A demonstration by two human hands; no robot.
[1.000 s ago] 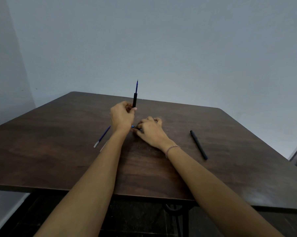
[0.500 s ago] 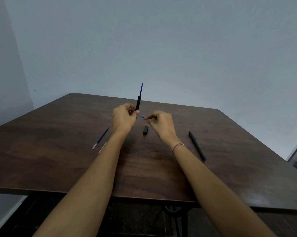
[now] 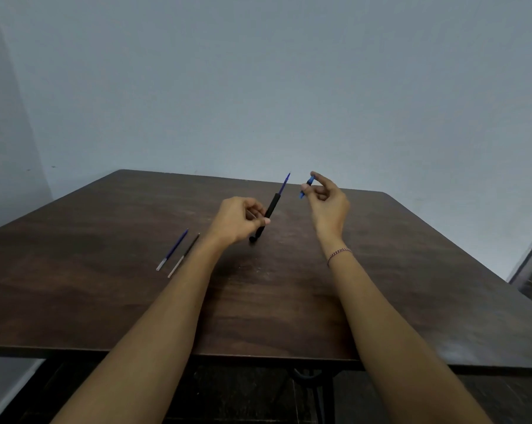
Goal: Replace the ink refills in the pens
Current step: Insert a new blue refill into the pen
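Pen barrel [image 3: 271,208] tilted up-right, refill tip uppermost, left fingers [image 3: 260,220] clamped; right fingers [image 3: 315,179] pinching blue tip piece [image 3: 306,186]

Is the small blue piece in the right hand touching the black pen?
Apart. The head view shows wall between the small blue piece and the black pen barrel.

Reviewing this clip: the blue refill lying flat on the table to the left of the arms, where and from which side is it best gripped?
Probably at the middle of the blue refill, pinched across its thin shaft from above. It lies flat on the table, so nothing fits beneath it. A second, darker refill lies close alongside on its right, so fingertips should stay narrow. The left hand is nearer but holds the pen barrel.
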